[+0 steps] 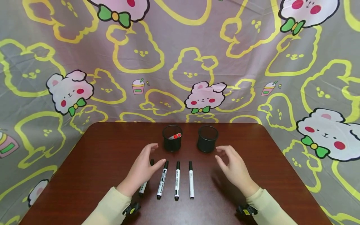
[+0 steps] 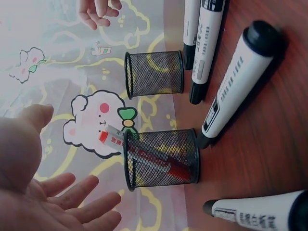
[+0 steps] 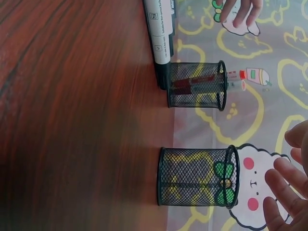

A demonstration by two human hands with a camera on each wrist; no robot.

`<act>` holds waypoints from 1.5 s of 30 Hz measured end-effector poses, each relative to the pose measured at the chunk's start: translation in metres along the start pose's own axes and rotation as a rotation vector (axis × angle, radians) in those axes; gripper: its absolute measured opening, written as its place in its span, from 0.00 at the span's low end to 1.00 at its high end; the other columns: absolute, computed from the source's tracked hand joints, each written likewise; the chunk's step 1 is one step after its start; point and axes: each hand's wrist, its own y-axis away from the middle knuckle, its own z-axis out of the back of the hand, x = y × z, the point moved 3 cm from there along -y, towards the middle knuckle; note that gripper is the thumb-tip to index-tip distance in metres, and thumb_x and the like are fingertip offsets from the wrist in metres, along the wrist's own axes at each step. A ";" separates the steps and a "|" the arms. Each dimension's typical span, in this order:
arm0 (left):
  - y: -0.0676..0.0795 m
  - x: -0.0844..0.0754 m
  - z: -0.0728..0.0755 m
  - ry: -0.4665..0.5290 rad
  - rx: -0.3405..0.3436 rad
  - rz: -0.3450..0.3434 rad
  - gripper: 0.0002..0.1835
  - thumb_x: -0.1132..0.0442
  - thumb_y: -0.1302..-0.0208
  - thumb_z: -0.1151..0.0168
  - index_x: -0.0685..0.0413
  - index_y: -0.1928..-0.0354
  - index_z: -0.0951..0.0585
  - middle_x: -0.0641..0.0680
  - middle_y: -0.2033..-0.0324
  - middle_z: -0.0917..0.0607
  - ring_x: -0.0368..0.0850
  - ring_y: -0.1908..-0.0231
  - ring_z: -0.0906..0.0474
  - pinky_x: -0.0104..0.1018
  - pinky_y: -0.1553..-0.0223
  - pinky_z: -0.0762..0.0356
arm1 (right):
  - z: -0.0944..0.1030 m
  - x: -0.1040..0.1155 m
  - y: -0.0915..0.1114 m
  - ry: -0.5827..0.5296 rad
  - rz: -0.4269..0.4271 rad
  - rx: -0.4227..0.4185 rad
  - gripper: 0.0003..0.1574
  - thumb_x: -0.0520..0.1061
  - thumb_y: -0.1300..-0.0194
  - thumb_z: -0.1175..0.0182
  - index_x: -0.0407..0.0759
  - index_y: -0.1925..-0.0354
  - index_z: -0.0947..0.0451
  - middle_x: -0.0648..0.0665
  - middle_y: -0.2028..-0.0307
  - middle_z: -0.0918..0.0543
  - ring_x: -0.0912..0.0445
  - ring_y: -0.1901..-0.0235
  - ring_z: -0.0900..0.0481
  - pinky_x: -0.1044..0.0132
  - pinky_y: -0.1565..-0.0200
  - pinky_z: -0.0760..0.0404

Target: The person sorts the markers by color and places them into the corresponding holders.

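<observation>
Both my hands are released and hold nothing: my left hand (image 1: 144, 165) hovers over the left half of the table (image 1: 112, 142), fingers loosely bent and thumb apart, and my right hand (image 1: 234, 165) hangs over the right half in much the same pose.

Toward the middle of the far edge, two black mesh cups stand upright, side by side and apart. The left cup (image 1: 172, 146) holds two red-ended markers (image 1: 179, 135), leaning together with their ends above the rim; I count that part as done. In the right cup (image 1: 206, 145) I see no marker, so I judge nothing done there.

What is left, as I read it, is the row between the cups and the near edge. The leftmost marker (image 1: 143, 188) lies partly hidden beneath my left hand in the head view; next, going toward the right edge, come the second marker (image 1: 162, 180), the third marker (image 1: 177, 181) and the fourth marker (image 1: 191, 182). All four lie with black caps toward the far edge, outside either cup. By count, that puts me about a third through.
</observation>
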 end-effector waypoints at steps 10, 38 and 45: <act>0.005 0.002 -0.003 0.023 0.025 -0.010 0.35 0.56 0.33 0.28 0.55 0.29 0.32 0.59 0.32 0.26 0.58 0.30 0.30 0.58 0.32 0.29 | 0.001 -0.004 -0.004 0.024 0.003 -0.036 0.24 0.36 0.42 0.25 0.41 0.48 0.20 0.45 0.55 0.18 0.50 0.57 0.17 0.67 0.54 0.24; 0.024 -0.001 -0.007 0.038 0.037 -0.037 0.32 0.58 0.32 0.29 0.54 0.30 0.30 0.55 0.37 0.23 0.54 0.34 0.25 0.57 0.35 0.26 | -0.009 -0.034 -0.019 -0.001 -0.139 0.006 0.29 0.39 0.38 0.26 0.34 0.43 0.25 0.37 0.50 0.22 0.43 0.53 0.21 0.50 0.52 0.22; 0.028 -0.003 -0.012 0.040 0.047 -0.034 0.31 0.57 0.33 0.29 0.54 0.31 0.29 0.55 0.37 0.23 0.55 0.34 0.25 0.58 0.35 0.27 | -0.010 -0.039 -0.021 -0.010 -0.156 0.001 0.32 0.40 0.38 0.26 0.32 0.40 0.28 0.34 0.48 0.24 0.39 0.52 0.22 0.47 0.50 0.23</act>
